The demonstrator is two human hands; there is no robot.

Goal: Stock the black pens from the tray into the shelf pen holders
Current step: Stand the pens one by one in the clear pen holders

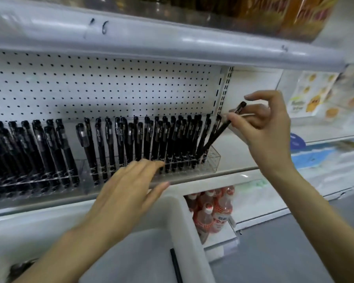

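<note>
My right hand (262, 123) pinches a black pen (221, 129) near its top end; the pen leans with its tip down in the right end of a clear pen holder (213, 160) on the shelf. Rows of black pens (151, 139) stand in that holder, and more fill a second holder (29, 180) to the left. My left hand (129, 186) lies flat with straight fingers on the front of the holder and the shelf edge. Below, a white tray (182, 211) holds one black pen (176, 264).
A white pegboard (110, 88) backs the shelf, and an upper shelf edge (172, 41) overhangs it. Red-and-white bottles (213, 209) stand on the lower shelf right of the tray. Packaged goods (325, 99) fill the neighbouring shelves on the right. Grey floor (274, 252) lies below.
</note>
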